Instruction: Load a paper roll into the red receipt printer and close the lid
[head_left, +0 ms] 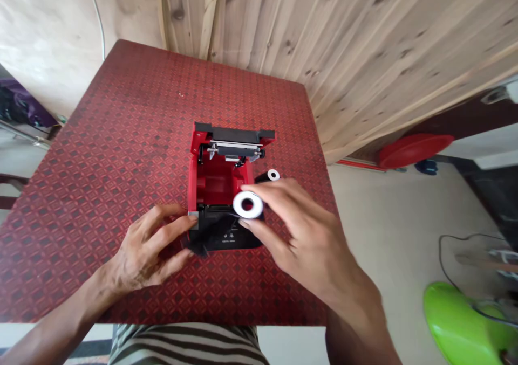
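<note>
On the table stands a small red-and-black printer with its lid raised and its red roll bay exposed. My right hand pinches a small roll between thumb and fingers, above the printer's front right. The roll's white ring-shaped end, with a dark hole in the middle, faces me. My left hand is at the printer's front left corner, its fingers closed around a thin dark film, partly blurred. A grey patch shows by my left index fingertip.
Behind my right hand lies a second small roll, white-ended with a dark side. The red patterned table meets a wooden plank wall. To the right are a green plastic seat and a red round object.
</note>
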A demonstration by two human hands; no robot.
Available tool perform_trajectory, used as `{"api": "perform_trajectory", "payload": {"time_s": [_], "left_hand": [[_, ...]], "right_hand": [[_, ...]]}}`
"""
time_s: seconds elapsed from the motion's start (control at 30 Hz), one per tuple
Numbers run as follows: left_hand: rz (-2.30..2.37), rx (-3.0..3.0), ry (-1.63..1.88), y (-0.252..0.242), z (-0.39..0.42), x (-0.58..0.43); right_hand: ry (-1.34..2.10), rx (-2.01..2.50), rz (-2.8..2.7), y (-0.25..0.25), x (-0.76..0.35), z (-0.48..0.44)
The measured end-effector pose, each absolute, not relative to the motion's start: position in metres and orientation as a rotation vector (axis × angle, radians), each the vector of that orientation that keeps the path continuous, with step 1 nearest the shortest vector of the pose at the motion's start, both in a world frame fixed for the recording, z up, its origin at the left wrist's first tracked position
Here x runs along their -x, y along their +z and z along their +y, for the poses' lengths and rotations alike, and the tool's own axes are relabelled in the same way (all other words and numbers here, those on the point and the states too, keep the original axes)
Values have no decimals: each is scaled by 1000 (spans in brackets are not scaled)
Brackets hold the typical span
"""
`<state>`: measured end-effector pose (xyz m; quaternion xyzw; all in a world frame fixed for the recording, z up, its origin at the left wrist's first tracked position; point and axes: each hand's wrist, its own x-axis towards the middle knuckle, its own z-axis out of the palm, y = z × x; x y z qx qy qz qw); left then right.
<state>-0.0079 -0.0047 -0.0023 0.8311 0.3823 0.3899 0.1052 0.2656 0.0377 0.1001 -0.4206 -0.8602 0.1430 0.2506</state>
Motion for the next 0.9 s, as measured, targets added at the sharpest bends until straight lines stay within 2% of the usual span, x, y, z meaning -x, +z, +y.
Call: {"api": "perform_trajectory", "payload": {"time_s": [0.13,0.23,0.5,0.9], "left_hand": [[1124,-2451,1129,-3,-5,9],[1119,-2468,1120,-3,-3,9],[1103,-2454,1132,-2,-2,9],[1078,-2424,1150,-1,-3,10]], "right_hand": [[63,1157,-2655,88,-229,59],[-44,1226,-2771,83,-214,67],[352,1336,-2958,79,-205,100],[436,1255,-2818,79,-218,98]]}}
